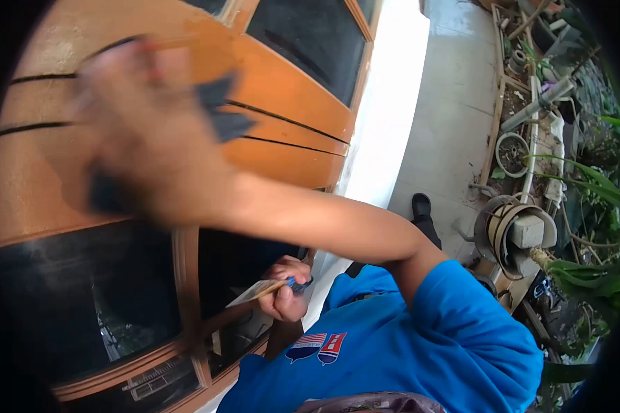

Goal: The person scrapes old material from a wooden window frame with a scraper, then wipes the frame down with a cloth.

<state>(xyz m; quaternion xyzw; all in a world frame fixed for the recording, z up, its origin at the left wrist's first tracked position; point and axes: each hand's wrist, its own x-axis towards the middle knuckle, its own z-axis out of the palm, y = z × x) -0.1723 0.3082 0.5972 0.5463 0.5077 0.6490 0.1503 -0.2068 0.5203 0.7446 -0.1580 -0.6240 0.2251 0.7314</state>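
My right hand (155, 134) is blurred by motion against the orange-brown painted wood panel (282, 117). It is closed on a dark grey cloth (231, 127), whose edges stick out on both sides of the palm. A small patch of red shows near the fingertips. Lower down, close to my shirt, my left hand (287, 299) is wrapped round a thin flat tool (256, 294) with a pale blade-like part and a tan edge. Bits of blue and black show at the fingers; the rest of the tool is hidden in the fist.
Dark glass panes (89, 289) in wooden frames lie below and above the panel. A white ledge (393, 89) borders the wood. Past it runs a grey tiled floor (451, 103), with pots (512, 154), a metal drum-like container (506, 234), pipes and plants along its far side.
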